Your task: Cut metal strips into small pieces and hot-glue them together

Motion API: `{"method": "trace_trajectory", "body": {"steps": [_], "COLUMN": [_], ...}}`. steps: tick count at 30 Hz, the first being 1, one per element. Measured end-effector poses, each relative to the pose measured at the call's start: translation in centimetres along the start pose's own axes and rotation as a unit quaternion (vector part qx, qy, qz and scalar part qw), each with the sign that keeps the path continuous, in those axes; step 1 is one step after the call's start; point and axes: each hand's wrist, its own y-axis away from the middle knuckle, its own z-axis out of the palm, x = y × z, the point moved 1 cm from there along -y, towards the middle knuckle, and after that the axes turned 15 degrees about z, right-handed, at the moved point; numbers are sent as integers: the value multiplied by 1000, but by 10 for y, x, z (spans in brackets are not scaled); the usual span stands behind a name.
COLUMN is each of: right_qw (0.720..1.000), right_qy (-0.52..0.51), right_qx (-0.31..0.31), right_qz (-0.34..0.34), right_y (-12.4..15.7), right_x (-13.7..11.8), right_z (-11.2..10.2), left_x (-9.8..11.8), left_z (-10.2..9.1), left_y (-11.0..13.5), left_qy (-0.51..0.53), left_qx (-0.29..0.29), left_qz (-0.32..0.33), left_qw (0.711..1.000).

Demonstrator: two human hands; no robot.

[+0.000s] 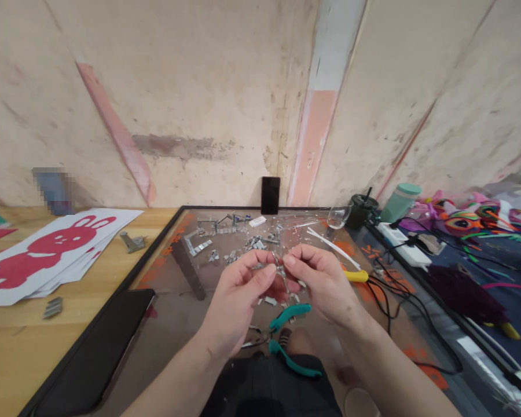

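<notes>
Both hands meet over the glass tabletop (169,324). My left hand (245,284) pinches a small silver metal piece (280,267) between thumb and fingers. On its other side, my right hand (319,275) grips the same piece with thumb and forefinger. Fingers cover most of it, so its exact shape is hidden. Below the hands lie pliers with teal handles (290,315), their jaws pointing left. Small flat metal pieces (256,243) are scattered beyond the hands, and some are joined into strips (219,229).
A dark phone (270,196) leans on the wall. At left are a black slab (99,347) and paper with a red rabbit (61,249). Right of my hands are a yellow-handled tool (356,276), black cables (391,295), a power strip (403,246) and a green cup (402,202).
</notes>
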Motion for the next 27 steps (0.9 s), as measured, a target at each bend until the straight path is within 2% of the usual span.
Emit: {"method": "trace_trajectory", "body": {"steps": [5, 8, 14, 17, 20, 27], "right_qw": [987, 973, 951, 956, 974, 992], "right_qy": [139, 199, 268, 258, 202, 119], "right_qx": [78, 97, 121, 113, 77, -3], "right_qz": [-36, -67, -90, -87, -62, -44], "right_y": [-1, -2, -4, -3, -5, -11], "right_x": [-3, -2, -1, -3, -4, -1], "right_z": [-1, -1, -4, -5, -7, -5], "left_x": [-2, -5, -8, -8, -8, -9], "left_z": [-2, -4, -9, -9, -8, -9], "left_y": [-1, -2, -4, -3, -3, -6], "left_qy": [-62, -91, -142, -154, -143, -103], "left_qx": [30, 47, 28, 14, 10, 39], "left_qz": [21, 19, 4, 11, 19, 37], "left_qw": [997, 995, 989, 988, 989, 993]}}
